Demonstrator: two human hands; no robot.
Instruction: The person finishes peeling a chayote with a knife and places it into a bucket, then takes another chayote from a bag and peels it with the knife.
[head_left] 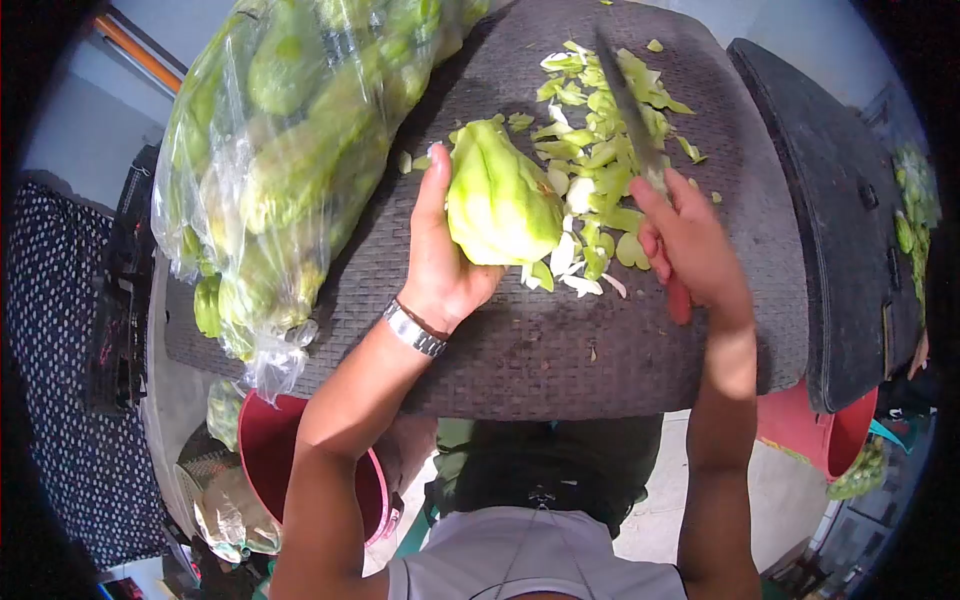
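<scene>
A pale green chayote [500, 200] rests in my left hand [440, 250], the thumb along its left side and the palm beneath it. My right hand [690, 240] is wrapped round the reddish handle of a knife [628, 105]. The dark blade points up and away, over a heap of green and white peelings [595, 170] on the dark woven tabletop [490, 350]. Blade and chayote are apart. The lower side of the chayote is hidden by my left palm.
A big clear plastic bag of chayotes [300, 150] lies on the table's left. A black case [830, 220] stands along the right edge. Below the table are a red bucket [270, 440] on the left and another red bucket [825, 430] on the right.
</scene>
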